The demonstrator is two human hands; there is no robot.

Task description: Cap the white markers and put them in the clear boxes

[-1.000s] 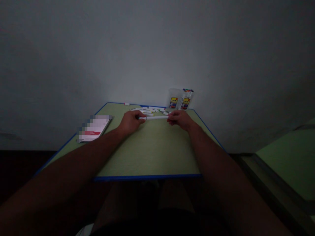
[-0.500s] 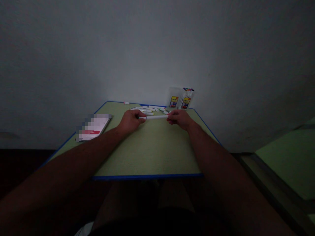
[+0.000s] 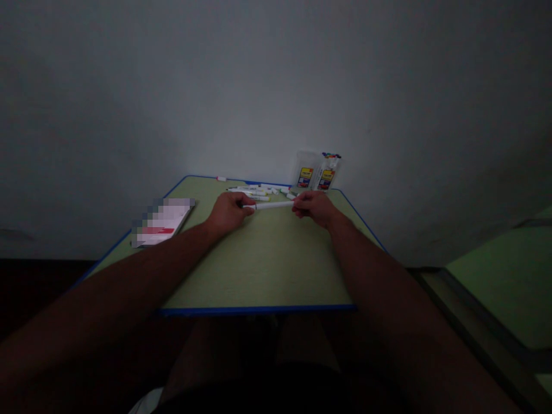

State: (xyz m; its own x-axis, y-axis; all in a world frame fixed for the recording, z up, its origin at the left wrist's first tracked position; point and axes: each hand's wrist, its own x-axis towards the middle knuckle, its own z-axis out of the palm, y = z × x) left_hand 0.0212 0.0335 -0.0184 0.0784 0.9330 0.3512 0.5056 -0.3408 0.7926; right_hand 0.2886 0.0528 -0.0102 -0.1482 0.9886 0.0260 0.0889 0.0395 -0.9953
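Marker [image 3: 275, 204] stretches between left hand [image 3: 229, 211] and right hand [image 3: 314, 208], each pinching an end. Loose pens [image 3: 260, 198] lie just beyond the marker

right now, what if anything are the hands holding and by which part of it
A white marker, by its ends: left hand on one, right hand on the other.

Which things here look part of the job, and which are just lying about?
Part of the job:
- marker, in left hand and right hand
- loose markers, probably
- plastic case and case of markers, probably

Apparently lying about:
- flat white item, left
- pink-and-white piece, far edge
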